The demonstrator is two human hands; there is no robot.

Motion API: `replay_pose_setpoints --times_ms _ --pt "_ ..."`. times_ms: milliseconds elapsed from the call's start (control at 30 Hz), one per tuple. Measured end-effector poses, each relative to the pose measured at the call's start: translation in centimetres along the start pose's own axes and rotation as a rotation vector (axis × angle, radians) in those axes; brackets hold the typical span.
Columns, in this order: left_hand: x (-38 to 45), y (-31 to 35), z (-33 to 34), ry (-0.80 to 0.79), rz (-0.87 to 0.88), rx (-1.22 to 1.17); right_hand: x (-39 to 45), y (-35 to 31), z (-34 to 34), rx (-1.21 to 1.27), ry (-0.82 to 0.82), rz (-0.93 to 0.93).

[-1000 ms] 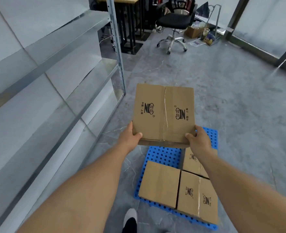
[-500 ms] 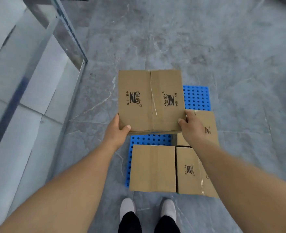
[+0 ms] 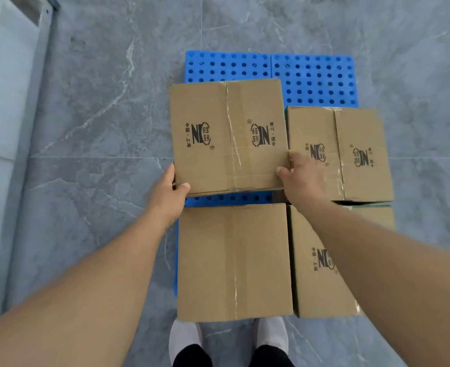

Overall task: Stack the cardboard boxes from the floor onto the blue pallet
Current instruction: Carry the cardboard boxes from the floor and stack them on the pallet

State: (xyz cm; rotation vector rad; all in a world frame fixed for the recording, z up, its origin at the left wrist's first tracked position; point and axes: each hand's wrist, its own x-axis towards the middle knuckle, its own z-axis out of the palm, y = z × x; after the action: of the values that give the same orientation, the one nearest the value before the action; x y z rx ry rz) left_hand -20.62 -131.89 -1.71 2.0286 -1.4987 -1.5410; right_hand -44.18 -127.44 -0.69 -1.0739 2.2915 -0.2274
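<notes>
While both hands are out in front, the held cardboard box (image 3: 228, 136) sits right between them, over the left middle part of the blue pallet (image 3: 314, 78). Left hand (image 3: 169, 193) is clamped on the box's near left corner, thumb up on top and the rest tucked round the side. Right hand (image 3: 302, 181) grips the near right corner the same way, thumb on the top face, fingers down the right edge. So the hands are apart, one per corner, both closed on that one box. Can't really tell if the box is already resting on the pallet or a touch above it; its near edge casts a shadow on the blue strip below.

Three other boxes are already on the pallet. The right middle box (image 3: 337, 152) is just beside the held one, pretty much touching the right hand. The near left box (image 3: 234, 262) is plain on top, with a thin strip of blue showing between it and the held box. The near right box (image 3: 322, 263) is partly hidden under the right forearm. Far end of the pallet is bare. White shoes (image 3: 271, 337) poke out at the bottom on the grey marble floor (image 3: 99, 115).
</notes>
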Motion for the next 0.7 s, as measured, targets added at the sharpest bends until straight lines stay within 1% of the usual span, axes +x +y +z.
replay_pose_setpoints --times_ms 267,467,700 --pt "2.4 -3.0 2.3 -0.011 -0.032 0.02 1.5 2.1 4.0 -0.199 0.026 -0.007" --pt "3.0 -3.8 3.2 -0.024 -0.015 0.012 1.4 3.1 4.9 -0.26 0.044 -0.005" --pt "3.6 -4.9 4.2 -0.026 -0.037 0.026 1.7 3.5 5.6 -0.372 0.061 -0.053"
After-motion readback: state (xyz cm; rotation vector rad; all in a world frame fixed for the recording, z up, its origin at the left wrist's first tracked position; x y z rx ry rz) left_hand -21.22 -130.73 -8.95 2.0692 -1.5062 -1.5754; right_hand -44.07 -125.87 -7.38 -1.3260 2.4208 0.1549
